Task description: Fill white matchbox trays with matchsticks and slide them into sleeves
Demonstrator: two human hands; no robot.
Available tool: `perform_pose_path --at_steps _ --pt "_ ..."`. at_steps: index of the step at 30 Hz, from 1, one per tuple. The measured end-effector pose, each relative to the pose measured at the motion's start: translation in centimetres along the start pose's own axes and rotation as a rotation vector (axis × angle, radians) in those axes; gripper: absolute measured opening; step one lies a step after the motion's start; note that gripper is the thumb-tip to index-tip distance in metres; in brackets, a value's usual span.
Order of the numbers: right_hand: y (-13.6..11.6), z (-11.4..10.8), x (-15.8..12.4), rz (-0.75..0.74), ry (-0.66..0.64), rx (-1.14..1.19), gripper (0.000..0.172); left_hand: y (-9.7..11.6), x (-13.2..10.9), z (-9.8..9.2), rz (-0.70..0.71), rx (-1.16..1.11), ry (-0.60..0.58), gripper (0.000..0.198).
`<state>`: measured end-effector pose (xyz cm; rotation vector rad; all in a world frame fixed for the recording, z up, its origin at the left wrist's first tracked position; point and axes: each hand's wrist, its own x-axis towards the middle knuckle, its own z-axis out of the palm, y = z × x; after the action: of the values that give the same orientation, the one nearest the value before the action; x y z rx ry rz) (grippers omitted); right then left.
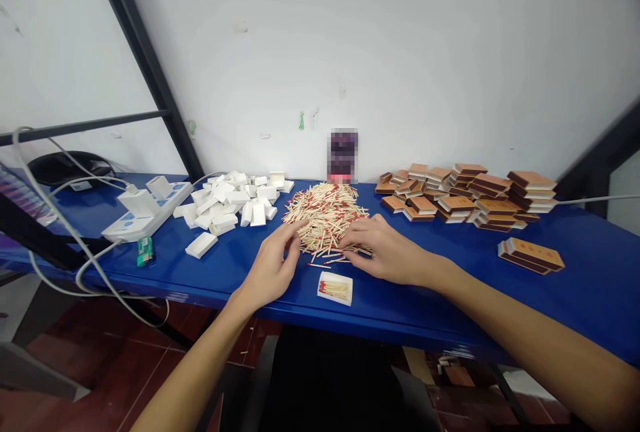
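A heap of red-tipped matches (326,212) lies in the middle of the blue table (590,285). My left hand (273,264) rests at the heap's near left edge, fingers curled and pinching at matches. My right hand (383,250) lies on the heap's near right edge, fingers bent over several matches. Between my hands, near the table's front edge, sits a small white tray (335,287) with a few matches in it.
A pile of empty white trays (233,204) lies to the left. Brown matchbox sleeves (470,200) are stacked at the right, one more (531,255) apart. A white power strip (147,211) with cables and a green lighter (145,251) sit far left. A dark blurred object (343,155) stands against the wall.
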<state>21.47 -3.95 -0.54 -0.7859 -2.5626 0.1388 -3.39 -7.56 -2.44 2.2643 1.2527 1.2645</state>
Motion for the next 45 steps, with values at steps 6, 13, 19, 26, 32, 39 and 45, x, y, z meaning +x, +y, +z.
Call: perform_pose_path --at_steps 6,13,19,26,32,39,45 --pt "-0.5 0.2 0.0 0.004 -0.110 -0.075 0.013 0.1 0.1 -0.2 0.013 -0.036 -0.050 0.032" --pt "-0.4 0.8 0.2 0.034 -0.156 -0.067 0.012 -0.2 0.1 -0.1 -0.018 -0.086 -0.032 0.029" --pt "-0.6 1.0 0.4 0.029 -0.135 -0.054 0.005 -0.2 0.1 0.1 -0.083 -0.143 -0.030 0.019" --pt "-0.2 0.9 0.4 -0.031 -0.056 -0.012 0.007 0.4 0.2 0.0 -0.069 -0.127 -0.092 0.009" --pt "-0.1 0.9 0.5 0.060 0.059 0.121 0.010 1.0 0.0 -0.1 -0.073 -0.086 -0.209 0.008" --pt "-0.3 0.7 0.4 0.064 0.024 0.208 0.027 0.9 0.1 -0.1 -0.020 0.050 -0.276 0.010" --pt "-0.3 1.1 0.4 0.221 0.041 0.491 0.038 0.7 0.1 -0.1 -0.016 0.116 -0.296 0.013"
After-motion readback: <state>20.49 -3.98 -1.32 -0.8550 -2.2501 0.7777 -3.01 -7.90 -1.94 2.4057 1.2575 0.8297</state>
